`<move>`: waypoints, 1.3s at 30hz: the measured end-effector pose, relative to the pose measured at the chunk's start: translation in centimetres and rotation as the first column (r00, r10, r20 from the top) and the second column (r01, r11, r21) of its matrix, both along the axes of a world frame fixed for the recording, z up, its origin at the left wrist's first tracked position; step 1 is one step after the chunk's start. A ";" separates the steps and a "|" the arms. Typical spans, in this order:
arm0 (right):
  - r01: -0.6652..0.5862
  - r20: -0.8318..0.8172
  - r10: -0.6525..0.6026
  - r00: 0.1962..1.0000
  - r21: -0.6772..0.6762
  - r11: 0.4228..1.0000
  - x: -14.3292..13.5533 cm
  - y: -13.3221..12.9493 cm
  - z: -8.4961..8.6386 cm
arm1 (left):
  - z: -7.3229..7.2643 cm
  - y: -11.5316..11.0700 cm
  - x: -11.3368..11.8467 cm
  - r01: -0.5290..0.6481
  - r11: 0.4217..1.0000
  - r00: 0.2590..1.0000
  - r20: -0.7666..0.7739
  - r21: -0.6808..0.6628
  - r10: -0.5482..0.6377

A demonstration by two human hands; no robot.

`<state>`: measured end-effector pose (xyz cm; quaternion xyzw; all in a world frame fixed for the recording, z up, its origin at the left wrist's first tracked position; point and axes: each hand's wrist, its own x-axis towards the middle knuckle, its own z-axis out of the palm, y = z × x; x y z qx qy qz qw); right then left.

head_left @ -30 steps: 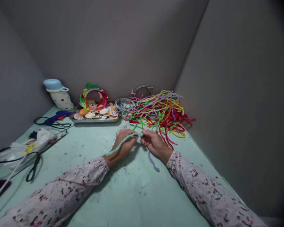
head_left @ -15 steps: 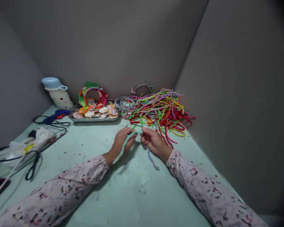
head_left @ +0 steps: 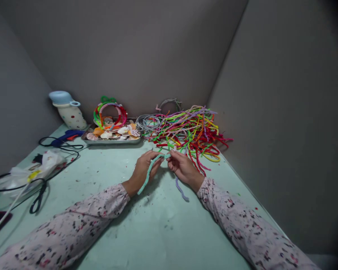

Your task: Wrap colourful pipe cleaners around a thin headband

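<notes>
A mint-green pipe cleaner (head_left: pixel 148 173) runs between my two hands, its loose end hanging down over the back of my left hand (head_left: pixel 145 165). The fingers of that hand are closed on it near the fingertips. My right hand (head_left: pixel 183 167) pinches the other end of the mint-green pipe cleaner, close to the left fingertips. Below the right hand a lilac pipe cleaner (head_left: pixel 181 189) trails onto the tabletop; its upper part is hidden behind the hand. What lies between the two sets of fingertips is too small to make out.
Behind my hands lies a heap of coloured pipe cleaners (head_left: pixel 194 129), with coiled grey wire (head_left: pixel 150 123) beside it. A metal tray (head_left: pixel 112 141) holds seashells and wrapped rings (head_left: pixel 110 117). To the left are a bottle (head_left: pixel 69 110), a blue tool (head_left: pixel 66 137), black cables and a plastic bag (head_left: pixel 41 170).
The loose end of the mint-green pipe cleaner has swung slightly to the right. Both hands stay in nearly the same place with their grip kept.
</notes>
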<state>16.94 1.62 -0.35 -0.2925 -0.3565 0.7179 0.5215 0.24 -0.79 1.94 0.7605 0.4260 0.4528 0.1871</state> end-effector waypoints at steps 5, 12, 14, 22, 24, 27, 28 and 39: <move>-0.005 -0.030 0.005 1.000 -0.001 1.000 0.1 0.0 0.0 | -0.3 0.1 0.0 -0.014 1.000 0.998 0.063 0.012 0.013; -0.017 -0.035 0.017 0.999 0.002 1.000 0.2 0.0 0.0 | -0.3 -0.1 0.1 0.021 0.999 0.991 0.135 -0.045 -0.014; -0.019 -0.037 0.019 0.999 0.003 1.000 0.1 0.0 -0.1 | -0.2 -0.2 0.2 0.013 0.999 0.991 0.134 -0.048 -0.006; -0.030 -0.053 0.029 0.998 -0.022 0.999 0.2 0.1 -0.2 | -0.3 -0.3 0.2 -0.029 0.998 0.999 0.035 0.060 0.026; -0.034 -0.062 0.032 0.998 -0.024 0.999 0.2 0.0 -0.3 | -0.3 -0.3 0.3 -0.041 0.995 0.999 0.010 0.087 0.040; -0.040 -0.070 0.038 0.997 -0.026 0.999 0.2 0.0 -0.3 | -0.4 -0.3 0.3 -0.048 0.992 0.999 -0.019 0.113 0.050; -0.042 -0.071 0.040 0.997 -0.027 0.999 0.2 0.0 -0.3 | -0.3 -0.4 0.3 -0.046 0.992 0.998 -0.025 0.119 0.050; -0.023 -0.083 0.020 0.996 -0.038 0.999 0.1 0.0 0.0 | -0.5 -0.4 0.3 -0.033 0.989 0.999 0.029 0.141 0.029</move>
